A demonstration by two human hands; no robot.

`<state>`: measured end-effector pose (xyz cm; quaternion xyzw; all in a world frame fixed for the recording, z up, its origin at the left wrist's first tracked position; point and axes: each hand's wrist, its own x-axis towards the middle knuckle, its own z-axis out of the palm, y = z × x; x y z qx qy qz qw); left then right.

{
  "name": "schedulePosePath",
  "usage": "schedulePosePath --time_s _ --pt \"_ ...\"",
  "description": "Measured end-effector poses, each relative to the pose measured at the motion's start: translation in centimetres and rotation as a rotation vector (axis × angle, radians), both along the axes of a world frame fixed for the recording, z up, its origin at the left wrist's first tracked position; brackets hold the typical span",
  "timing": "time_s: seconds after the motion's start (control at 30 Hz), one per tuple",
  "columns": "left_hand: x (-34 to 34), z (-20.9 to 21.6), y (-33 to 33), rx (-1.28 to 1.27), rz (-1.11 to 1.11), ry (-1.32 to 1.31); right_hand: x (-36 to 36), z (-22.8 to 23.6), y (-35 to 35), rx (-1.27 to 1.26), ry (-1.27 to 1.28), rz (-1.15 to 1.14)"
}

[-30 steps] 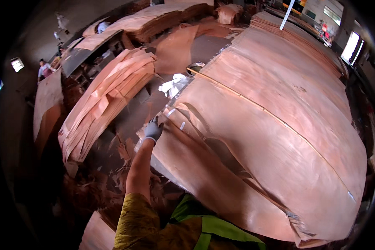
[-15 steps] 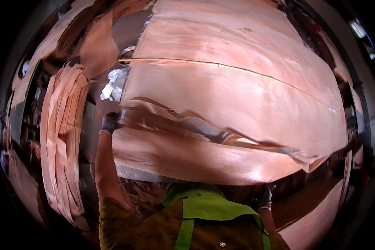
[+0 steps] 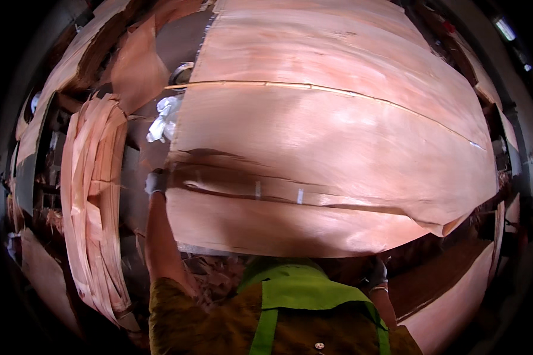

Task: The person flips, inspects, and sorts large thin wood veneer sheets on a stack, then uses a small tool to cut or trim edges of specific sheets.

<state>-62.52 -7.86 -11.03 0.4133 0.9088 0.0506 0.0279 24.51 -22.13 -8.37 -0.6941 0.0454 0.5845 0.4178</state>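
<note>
At the sheet's left edge, outstretched left hand (image 3: 156, 181) grips veneer sheet (image 3: 290, 219)

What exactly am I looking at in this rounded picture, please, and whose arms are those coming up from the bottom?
There is no machine here: a person wears a wide fisheye camera on the head, looking down, so straight edges bend near the rim. The arms belong to that person, who wears a green high-visibility vest. The gloved left hand grips the left edge of a large thin sheet of reddish wood veneer. The gloved right hand is at the sheet's lower right edge, partly hidden beneath it. The sheet lies on a wide stack of similar sheets. On the left stands another pile of curled veneer, and a crumpled white rag or glove lies beside the stack.
</note>
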Motion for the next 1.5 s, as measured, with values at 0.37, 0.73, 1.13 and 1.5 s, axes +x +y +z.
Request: schedulePosePath --time_s 0.37,0.73,1.13,1.5 --pt "9.8 4.6 6.5 0.253 0.399 -0.083 4.3 1.4 -3.6 -0.031 -0.184 -0.107" --pt "3.9 1.0 8.7 0.438 0.171 -0.413 1.3 6.5 7.1 0.161 -0.33 0.011" --pt "17.8 8.4 10.5 0.141 -0.238 0.225 -3.5 8.6 17.4 0.296 -0.542 0.389" --pt "16.5 8.1 9.5 0.138 -0.49 -0.067 -10.9 13.7 32.3 0.665 -0.512 0.546"
